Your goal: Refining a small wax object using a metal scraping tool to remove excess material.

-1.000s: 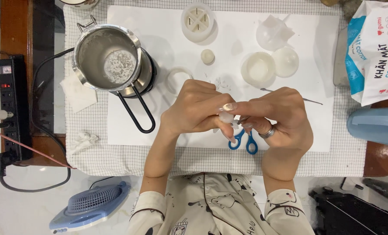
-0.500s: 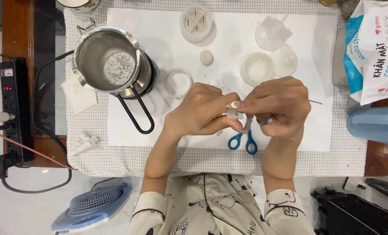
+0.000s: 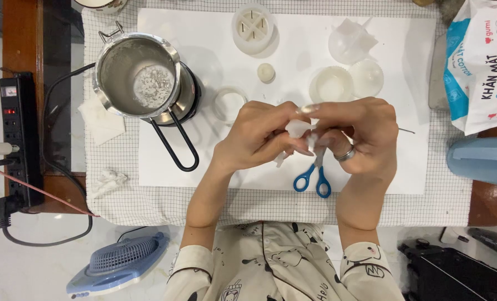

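My left hand (image 3: 257, 139) and my right hand (image 3: 360, 136) meet over the white sheet (image 3: 215, 161), both pinching a small translucent white piece (image 3: 298, 129) between their fingertips. A ring sits on a finger of my right hand. Blue-handled scissors (image 3: 312, 179) lie on the sheet just below the hands, blades hidden under the fingers. A thin metal pick (image 3: 407, 131) pokes out from behind my right hand.
A steel pot with white flakes (image 3: 137, 75) stands on a small heater at upper left, its black handle (image 3: 173, 145) pointing toward me. Clear moulds and lids (image 3: 331, 85), a round white mould (image 3: 253, 27), a small wax disc (image 3: 266, 72), a tissue pack (image 3: 482, 61), a power strip (image 3: 17, 128).
Both hands have risen slightly away from me, uncovering more of the scissors. The white piece has turned between the fingertips and now sits higher.
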